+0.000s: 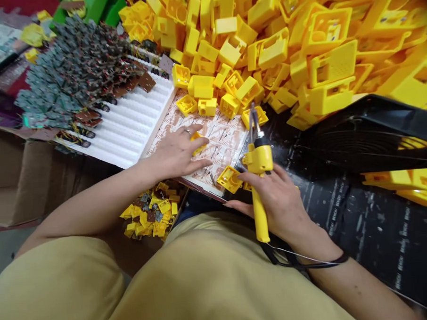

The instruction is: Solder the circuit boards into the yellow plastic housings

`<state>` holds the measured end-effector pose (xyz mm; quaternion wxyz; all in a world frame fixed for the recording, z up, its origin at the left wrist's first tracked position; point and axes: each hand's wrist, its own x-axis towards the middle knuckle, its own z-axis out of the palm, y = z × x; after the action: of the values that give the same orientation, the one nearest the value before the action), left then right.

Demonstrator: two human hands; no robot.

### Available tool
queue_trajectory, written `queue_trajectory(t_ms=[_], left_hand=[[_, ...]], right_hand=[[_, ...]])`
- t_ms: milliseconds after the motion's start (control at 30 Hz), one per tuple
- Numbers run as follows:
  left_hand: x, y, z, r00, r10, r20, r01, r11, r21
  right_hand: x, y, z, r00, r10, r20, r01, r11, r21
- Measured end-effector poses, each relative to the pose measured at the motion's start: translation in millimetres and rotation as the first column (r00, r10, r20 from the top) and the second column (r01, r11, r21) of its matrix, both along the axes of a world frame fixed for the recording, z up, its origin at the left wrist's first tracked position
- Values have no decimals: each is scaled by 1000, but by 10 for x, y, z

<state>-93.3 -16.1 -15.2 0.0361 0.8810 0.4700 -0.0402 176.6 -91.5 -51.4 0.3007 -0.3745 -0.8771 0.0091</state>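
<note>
My right hand (281,199) is wrapped round a yellow soldering gun (259,160), its metal tip pointing away from me. A thin wire and a black cord trail from the handle past my wrist. Just left of those fingers lies a small yellow plastic housing (229,179) with its hollow side up. My left hand (174,153), with a ring on one finger, is spread flat over the patterned board (221,141). Partly under its fingers is another small yellow housing (199,142); whether the fingers press on it is hard to see.
A big heap of yellow housings (265,49) fills the back and right. Grey wired parts (78,67) are piled on a white ridged foam sheet (124,140) at left. A black fan-like object (368,134) stands right. Below the edge, a box holds yellow pieces (152,212).
</note>
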Motion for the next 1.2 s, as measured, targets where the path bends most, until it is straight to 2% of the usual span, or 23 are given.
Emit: queue_trajectory(t_ms=[100,267,367,467,533,567,633,667,700,733,767,800,900,1000,1100,1200], left_hand=[[50,-16,-22,997,-53,48,53,999,2],[41,-37,-106,914,-300,273,321,947,-33],[109,-101,-139,868,-336,366,391,917,-85],[165,-106,-30,847,-336,412,431,888,-161],[118,33,123,881,-250,403,338,927,-163],[59,165,209,906,-171,387,243,959,-144],[-114,547,368,938,20,345,0,998,-57],[-215,778,430,937,131,323,-145,989,20],[-312,1017,474,924,273,269,-317,938,137],[-399,1250,498,894,387,225,-435,870,232],[-468,1463,501,862,471,185,-506,817,278],[-517,1645,484,832,533,151,-553,786,274],[-578,1970,375,784,610,118,-621,767,162],[-649,2031,324,769,614,176,-633,771,73],[-800,1965,432,729,611,309,-626,778,-62],[-930,1807,647,629,530,569,-515,832,-205]], right_hand=[[-149,52,-21,999,40,11,-40,999,-13],[-138,165,-90,997,64,-37,-66,997,-37],[-112,201,-129,999,47,-26,-49,995,-92],[-89,188,-136,999,13,-30,-16,994,-111],[-62,162,-120,999,-2,-42,-2,996,-94],[-46,148,-109,999,-7,-47,3,997,-81],[-13,127,-88,998,-15,-58,13,999,-49],[1,123,-82,997,-21,-71,19,999,-29],[12,122,-79,996,-27,-87,26,1000,-8],[20,125,-78,994,-33,-103,34,999,16],[26,130,-80,992,-40,-116,44,998,39],[31,136,-83,991,-48,-124,55,997,57],[55,143,-92,990,-74,-119,83,994,68],[93,132,-95,987,-108,-120,113,993,37],[122,125,-83,985,-112,-132,115,993,15],[127,134,-64,983,-104,-149,103,995,-18]])
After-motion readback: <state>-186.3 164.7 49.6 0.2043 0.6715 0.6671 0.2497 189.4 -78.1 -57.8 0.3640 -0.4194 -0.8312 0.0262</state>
